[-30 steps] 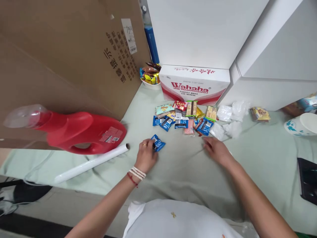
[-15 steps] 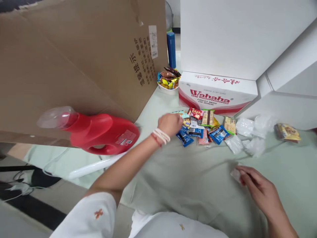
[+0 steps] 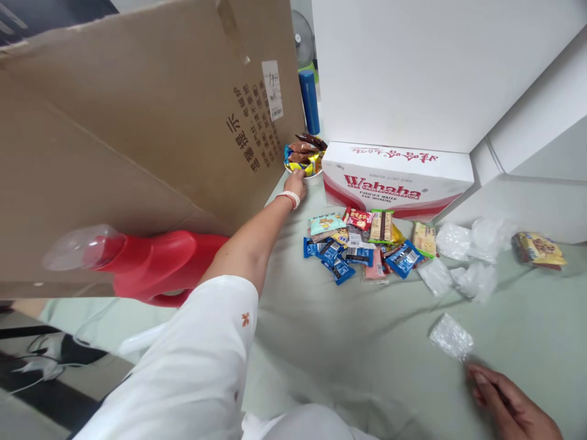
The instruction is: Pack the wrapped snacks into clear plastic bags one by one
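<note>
At the far end of my outstretched arm, my left hand (image 3: pixel 295 183) closes on the near rim of a white bowl (image 3: pixel 314 179), the thumb over the edge and the other fingers mostly hidden. Wrapped snacks (image 3: pixel 302 156) in yellow, brown and blue fill the bowl. Low at the right, my right hand (image 3: pixel 509 400) has its thumb and fingers together with nothing seen in them. Just beyond its fingertips a crinkled clear plastic bag (image 3: pixel 452 337) lies on the cloth. A pile of small snack packets (image 3: pixel 362 241), several of them blue, lies in the middle.
Behind the pile stands a Wahaha water carton (image 3: pixel 397 183). Several clear bags (image 3: pixel 454 241) and a yellow-brown snack pack (image 3: pixel 539 249) lie to the right. A big cardboard box (image 3: pixel 151 122), a red jug (image 3: pixel 160 263) and a blue cylinder (image 3: pixel 309 101) are on the left and back.
My left hand has moved from beside the packet pile, forward and left to the bowl. My right hand has let go of the clear plastic bag and drawn back toward the lower right.
</note>
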`<state>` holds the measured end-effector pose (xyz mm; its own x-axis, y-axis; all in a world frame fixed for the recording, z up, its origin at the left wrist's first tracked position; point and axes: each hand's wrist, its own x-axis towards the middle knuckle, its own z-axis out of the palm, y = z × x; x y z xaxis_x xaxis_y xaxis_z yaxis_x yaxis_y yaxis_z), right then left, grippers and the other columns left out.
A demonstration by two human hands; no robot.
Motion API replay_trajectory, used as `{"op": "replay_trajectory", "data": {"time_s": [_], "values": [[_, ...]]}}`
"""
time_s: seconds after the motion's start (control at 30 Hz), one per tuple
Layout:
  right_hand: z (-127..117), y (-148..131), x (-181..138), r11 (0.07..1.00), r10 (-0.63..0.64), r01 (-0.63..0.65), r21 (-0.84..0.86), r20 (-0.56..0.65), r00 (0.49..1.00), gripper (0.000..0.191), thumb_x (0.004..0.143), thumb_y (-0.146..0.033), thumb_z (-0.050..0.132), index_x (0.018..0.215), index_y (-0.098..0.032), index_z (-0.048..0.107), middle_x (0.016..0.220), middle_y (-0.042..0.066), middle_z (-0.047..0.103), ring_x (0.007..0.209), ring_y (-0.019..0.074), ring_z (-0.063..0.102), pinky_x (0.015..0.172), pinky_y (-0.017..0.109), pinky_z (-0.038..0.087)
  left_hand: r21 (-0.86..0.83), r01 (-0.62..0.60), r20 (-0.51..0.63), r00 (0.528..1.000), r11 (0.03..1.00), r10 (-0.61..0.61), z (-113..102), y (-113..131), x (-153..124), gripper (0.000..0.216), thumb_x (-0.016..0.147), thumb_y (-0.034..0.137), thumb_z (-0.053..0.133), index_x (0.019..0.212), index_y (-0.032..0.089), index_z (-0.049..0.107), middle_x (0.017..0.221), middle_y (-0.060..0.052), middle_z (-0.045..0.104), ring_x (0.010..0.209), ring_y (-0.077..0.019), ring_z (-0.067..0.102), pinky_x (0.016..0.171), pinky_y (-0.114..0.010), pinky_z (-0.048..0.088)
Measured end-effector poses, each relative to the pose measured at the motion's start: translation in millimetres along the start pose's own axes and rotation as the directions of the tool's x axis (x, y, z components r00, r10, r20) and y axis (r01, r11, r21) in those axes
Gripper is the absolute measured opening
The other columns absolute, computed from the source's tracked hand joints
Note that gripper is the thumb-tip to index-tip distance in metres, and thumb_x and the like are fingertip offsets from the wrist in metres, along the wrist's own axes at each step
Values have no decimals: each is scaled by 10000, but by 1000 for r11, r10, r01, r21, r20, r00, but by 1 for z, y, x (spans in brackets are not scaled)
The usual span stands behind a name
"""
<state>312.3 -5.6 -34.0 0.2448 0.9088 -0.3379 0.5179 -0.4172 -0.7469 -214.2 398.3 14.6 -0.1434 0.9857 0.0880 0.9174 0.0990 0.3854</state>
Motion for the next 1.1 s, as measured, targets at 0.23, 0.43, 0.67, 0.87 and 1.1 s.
{"op": "replay_trajectory", "data": {"time_s": [0.23,0.43,0.67,0.87,1.1], "values": [[7,-15,12,965,-231,235,-115,41,972,381,831,-606,631,1020,-315,787,1009,42,791,752,243,768,692,310,647,45,7,-67,998,999,-4,14,-4,-77,234,839,62,522,1027,140,637,1194,-152,619,1038,-270,588,903,-346,422],[18,-21,8,921,-366,374,-109,86,927,373,928,-551,579,1055,-247,756,1007,65,774,800,208,743,725,268,602,71,-2,-105,994,997,10,9,0,-183,124,859,120,509,909,177,607,1070,-145,641,985,-282,614,858,-356,460],[12,-41,-8,924,-380,380,-44,10,925,326,974,-480,544,1016,-237,757,964,75,758,821,215,704,770,315,566,-30,-97,-141,986,995,92,12,16,-272,184,914,267,477,889,182,639,962,-125,661,907,-282,637,795,-373,496],[-31,-46,44,986,-143,166,26,-388,911,394,930,-527,569,1067,-202,744,852,65,750,670,193,642,675,316,525,-155,-185,-267,954,970,139,11,37,-328,325,958,364,542,1207,211,683,1182,-101,702,842,-215,676,855,-368,530],[-29,-72,139,924,-381,357,-136,-255,889,400,704,-306,721,1087,-193,733,1199,129,680,744,183,616,794,348,518,-211,-356,-191,928,910,319,-1,52,-384,173,961,290,573,1032,209,709,1125,-91,681,763,-167,661,757,-310,553]]}}
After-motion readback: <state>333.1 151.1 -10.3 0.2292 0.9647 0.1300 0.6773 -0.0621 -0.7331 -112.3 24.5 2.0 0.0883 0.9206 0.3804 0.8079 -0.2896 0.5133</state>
